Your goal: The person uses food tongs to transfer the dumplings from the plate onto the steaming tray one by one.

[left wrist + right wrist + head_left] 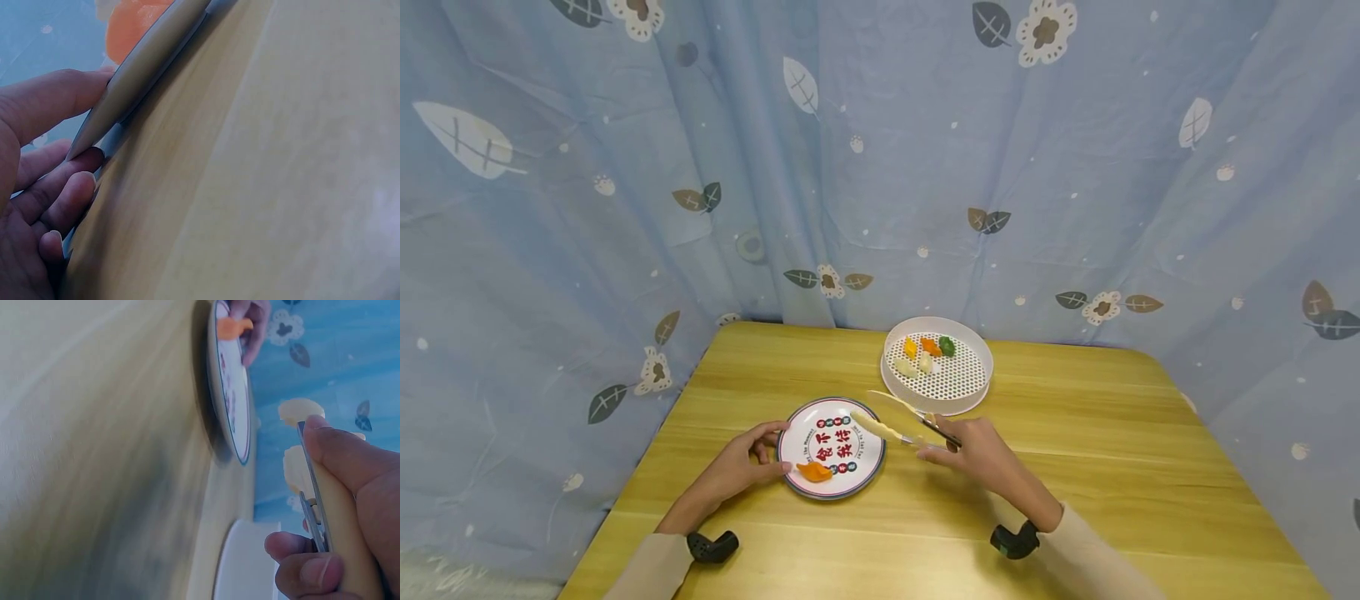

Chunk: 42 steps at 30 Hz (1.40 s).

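A round plate [831, 417] with red characters lies on the wooden table [1075, 467]. An orange dumpling [814, 472] rests near its front rim. My left hand [771, 450] pinches the plate's left rim [137, 75], thumb [56, 100] on top and fingers [62, 194] underneath. My right hand [936, 437] grips a pair of cream-tipped tongs [887, 421], whose tips hover apart over the plate's right edge with nothing between them. In the right wrist view the tongs [312, 487] point toward the plate [228, 381] and the dumpling [232, 326].
A white perforated steamer tray [955, 387] stands behind the plate, holding several small food pieces, orange, green and pale. Its rim [247, 562] shows beside the tongs. A blue flowered curtain [880, 167] closes off the back and sides. Black wrist mounts [711, 546] sit near the table's front.
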### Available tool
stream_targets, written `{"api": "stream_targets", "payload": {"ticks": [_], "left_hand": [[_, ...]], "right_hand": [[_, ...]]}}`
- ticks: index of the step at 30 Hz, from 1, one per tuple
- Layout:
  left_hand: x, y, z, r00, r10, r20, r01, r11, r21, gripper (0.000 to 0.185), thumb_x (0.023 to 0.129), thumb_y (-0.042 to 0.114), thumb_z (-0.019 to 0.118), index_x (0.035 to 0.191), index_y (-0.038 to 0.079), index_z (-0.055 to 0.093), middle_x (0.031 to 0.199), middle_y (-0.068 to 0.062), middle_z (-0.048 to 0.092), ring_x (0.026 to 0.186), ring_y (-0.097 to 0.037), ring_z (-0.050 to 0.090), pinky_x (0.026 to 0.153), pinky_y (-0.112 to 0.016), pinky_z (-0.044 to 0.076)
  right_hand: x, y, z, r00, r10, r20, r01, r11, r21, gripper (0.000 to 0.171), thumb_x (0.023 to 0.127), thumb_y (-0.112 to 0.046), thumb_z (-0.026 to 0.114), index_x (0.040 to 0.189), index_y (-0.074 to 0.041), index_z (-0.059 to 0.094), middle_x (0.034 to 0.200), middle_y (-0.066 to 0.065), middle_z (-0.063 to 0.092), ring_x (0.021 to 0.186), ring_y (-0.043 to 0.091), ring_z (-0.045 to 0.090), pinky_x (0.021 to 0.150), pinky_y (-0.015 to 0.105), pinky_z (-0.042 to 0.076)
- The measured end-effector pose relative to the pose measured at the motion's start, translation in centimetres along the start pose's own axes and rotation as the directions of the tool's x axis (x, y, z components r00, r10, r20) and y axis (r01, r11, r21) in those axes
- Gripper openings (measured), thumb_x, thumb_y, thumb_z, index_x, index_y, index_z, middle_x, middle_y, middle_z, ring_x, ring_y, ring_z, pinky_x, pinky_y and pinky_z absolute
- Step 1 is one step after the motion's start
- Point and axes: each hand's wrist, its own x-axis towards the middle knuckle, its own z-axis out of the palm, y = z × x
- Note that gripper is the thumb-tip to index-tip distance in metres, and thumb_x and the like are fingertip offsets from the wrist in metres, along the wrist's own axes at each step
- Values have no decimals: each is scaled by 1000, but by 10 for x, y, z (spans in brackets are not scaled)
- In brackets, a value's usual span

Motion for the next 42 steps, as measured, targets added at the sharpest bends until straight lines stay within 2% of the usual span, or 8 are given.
{"api": "stream_targets", "payload": {"ticks": [8, 12, 18, 25, 28, 33, 36, 42], "left_hand": [[0, -1, 0, 1000, 4, -2, -4, 1000, -4, 67, 82, 23, 90, 141, 16, 60, 115, -10, 62, 81, -22, 53, 67, -27, 42], [1, -1, 0, 1000, 10, 0, -10, 1000, -3, 66, 82, 23, 90, 141, 16, 60, 114, -10, 62, 81, -21, 53, 67, -27, 42], [1, 0, 0, 1000, 25, -3, -25, 1000, 2, 66, 83, 20, 89, 141, 13, 59, 114, -11, 63, 79, -20, 52, 66, -26, 42], [2, 0, 1, 1000, 21, -17, -21, 1000, 6, 66, 84, 13, 87, 142, 7, 58, 115, -13, 63, 78, -21, 51, 65, -26, 40], [1, 0, 2, 999, 26, -18, -26, 1000, 4, 66, 84, 12, 87, 142, 7, 57, 115, -13, 63, 78, -20, 51, 64, -26, 40], [-2, 6, 1, 1000, 25, -9, -25, 1000, -16, 66, 84, 13, 87, 142, 7, 57, 115, -14, 62, 78, -20, 51, 65, -26, 40], [-1, 1, 1, 1000, 25, -6, -25, 1000, -12, 66, 84, 15, 87, 142, 9, 58, 115, -13, 62, 79, -20, 51, 66, -26, 41], [0, -3, 0, 1000, 13, -4, -13, 1000, -15, 66, 82, 22, 89, 141, 15, 60, 114, -10, 62, 80, -21, 53, 67, -27, 42]], "right_hand": [[-6, -10, 12, 995, -91, 35, 90, 996, 18, 47, 89, -50, 77, 108, -8, 74, 61, -15, 41, 53, -4, 32, 48, 18, 28], [-9, -12, 19, 995, -86, 55, 84, 995, 45, 53, 88, -52, 76, 114, -6, 75, 61, -16, 38, 53, -5, 30, 48, 17, 27], [-14, -15, 27, 993, -81, 80, 76, 995, 61, 47, 88, -54, 76, 105, -10, 72, 61, -16, 37, 53, -4, 30, 48, 17, 26], [-21, -19, 34, 990, -108, 91, 102, 992, 70, 65, 89, -55, 74, 132, -7, 71, 61, -18, 40, 53, -6, 31, 47, 15, 29], [-22, -20, 37, 987, -130, 91, 123, 990, 75, 62, 89, -56, 74, 128, -8, 72, 61, -18, 41, 53, -6, 32, 48, 14, 29], [-21, -23, 40, 981, -173, 89, 164, 981, 99, 45, 90, -52, 76, 111, -12, 73, 61, -15, 40, 53, -6, 31, 47, 13, 27], [-21, -25, 42, 979, -171, 108, 159, 981, 111, 42, 90, -51, 76, 109, -13, 72, 61, -14, 39, 53, -6, 31, 48, 14, 27], [-18, -25, 45, 979, -156, 130, 145, 985, 89, 59, 90, -53, 75, 129, -9, 72, 60, -17, 36, 54, -4, 29, 49, 15, 28]]}}
